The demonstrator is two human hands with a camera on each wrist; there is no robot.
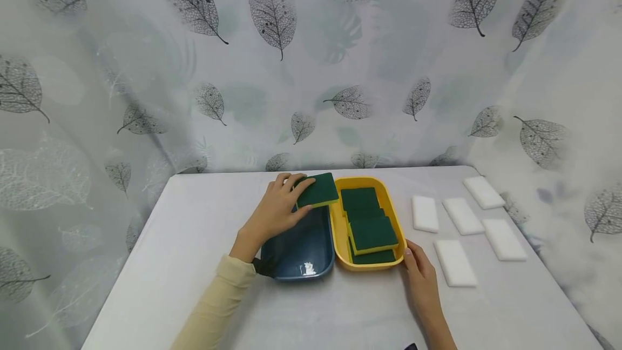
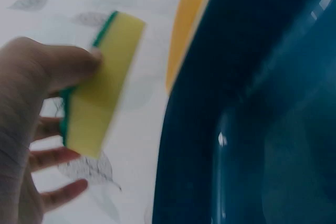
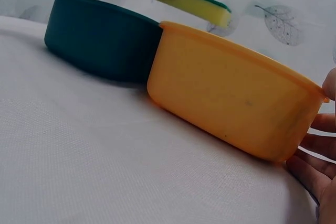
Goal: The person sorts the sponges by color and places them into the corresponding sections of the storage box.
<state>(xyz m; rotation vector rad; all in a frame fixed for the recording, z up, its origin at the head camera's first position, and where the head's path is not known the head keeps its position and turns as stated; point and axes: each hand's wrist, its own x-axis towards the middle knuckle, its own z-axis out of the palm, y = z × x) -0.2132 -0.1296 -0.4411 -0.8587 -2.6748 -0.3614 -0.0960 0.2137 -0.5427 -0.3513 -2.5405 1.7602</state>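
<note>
In the head view my left hand (image 1: 282,204) pinches a green-and-yellow sponge (image 1: 318,190) between thumb and fingers. The sponge is held in the air over the far end of a dark blue basin (image 1: 303,271), whose visible inside is bare. Its yellow side and thin green layer show in the left wrist view, with the thumb against it. At the near right corner of a yellow basin (image 1: 371,267), my right hand (image 1: 421,271) rests its thumb at the rim and its fingers along the outer wall. Several sponges (image 1: 373,233) lie inside the yellow basin, green side up, some overlapping.
Several white rectangular pads (image 1: 455,263) lie spread on the white table (image 1: 194,231) to the right of the yellow basin. The two basins stand side by side. A leaf-patterned curtain (image 1: 301,69) hangs behind the table and at its sides.
</note>
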